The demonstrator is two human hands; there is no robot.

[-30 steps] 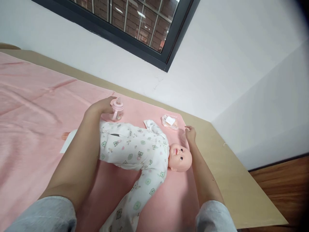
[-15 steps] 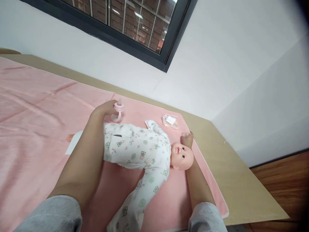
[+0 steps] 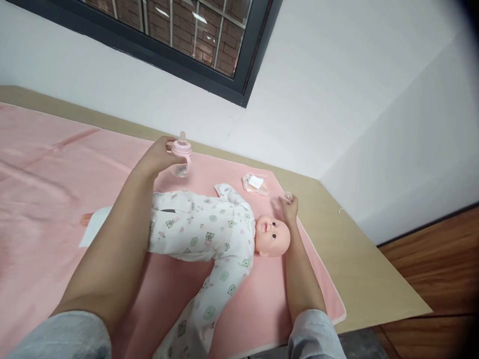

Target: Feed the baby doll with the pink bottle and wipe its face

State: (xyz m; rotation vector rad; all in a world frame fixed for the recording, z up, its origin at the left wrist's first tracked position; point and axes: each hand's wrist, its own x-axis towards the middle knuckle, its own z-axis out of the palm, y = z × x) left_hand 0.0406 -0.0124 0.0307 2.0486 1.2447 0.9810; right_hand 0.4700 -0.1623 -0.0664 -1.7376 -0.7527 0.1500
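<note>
My left hand [image 3: 157,155] is closed around a clear baby bottle [image 3: 181,170] with a pink collar and handle. The bottle is upright, its teat uncovered, just beyond the doll's lower body. A small clear dome-shaped cap [image 3: 288,196] is pinched in my right hand [image 3: 290,209], past the doll's head. The doll [image 3: 202,227] lies on its back in a white printed sleepsuit, its bald head [image 3: 273,237] towards the right. My left forearm crosses over its legs and hides part of them.
A pink blanket [image 3: 254,309] covers much of the wooden table [image 3: 337,254]. Near its far right corner lies a clear packet with a white label [image 3: 256,183]. Behind the table are a white wall [image 3: 292,109] and a dark-framed window [image 3: 239,89].
My left hand has lifted the bottle up from beside the doll. My right hand, with the clear cap, has moved a little farther from the doll's head. The view has shifted slightly.
</note>
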